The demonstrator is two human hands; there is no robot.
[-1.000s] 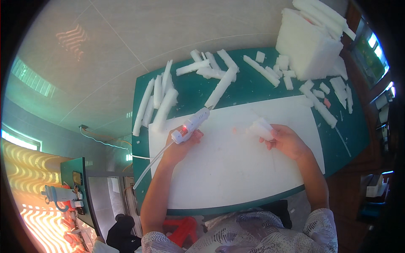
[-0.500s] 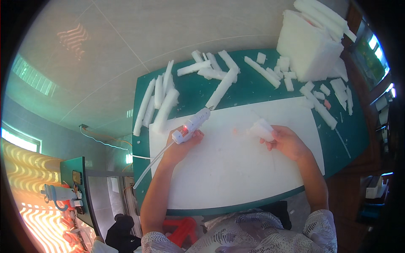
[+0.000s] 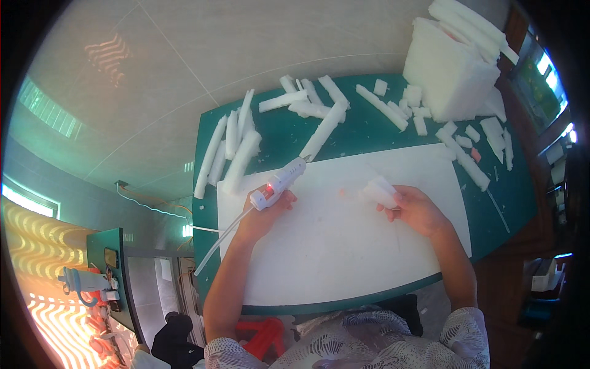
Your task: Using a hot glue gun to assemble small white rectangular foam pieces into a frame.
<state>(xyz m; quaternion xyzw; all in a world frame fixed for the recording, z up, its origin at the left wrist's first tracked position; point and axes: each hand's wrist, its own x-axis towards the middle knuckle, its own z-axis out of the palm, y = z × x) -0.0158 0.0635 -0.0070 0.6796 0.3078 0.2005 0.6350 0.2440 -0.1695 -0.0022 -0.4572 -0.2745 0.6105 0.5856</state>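
My left hand (image 3: 265, 216) is closed round a white hot glue gun (image 3: 284, 182), whose nozzle points away to the upper right. A red light glows on its body, and a glue stick and a white cord trail from its rear. My right hand (image 3: 419, 211) pinches a small white foam piece (image 3: 380, 192) between thumb and fingers, above the white board (image 3: 332, 246). Part of that piece is hidden by my fingers. A small pinkish spot marks the board just left of it.
White foam strips (image 3: 243, 160) lie on the green table (image 3: 362, 132) at the far left and middle. A large white foam block (image 3: 448, 67) stands at the far right, with small offcuts (image 3: 413, 95) round it. A red stool (image 3: 263, 337) is below the near edge.
The foam piece in my right hand has tilted and shifted slightly. My left hand keeps the glue gun in about the same place.
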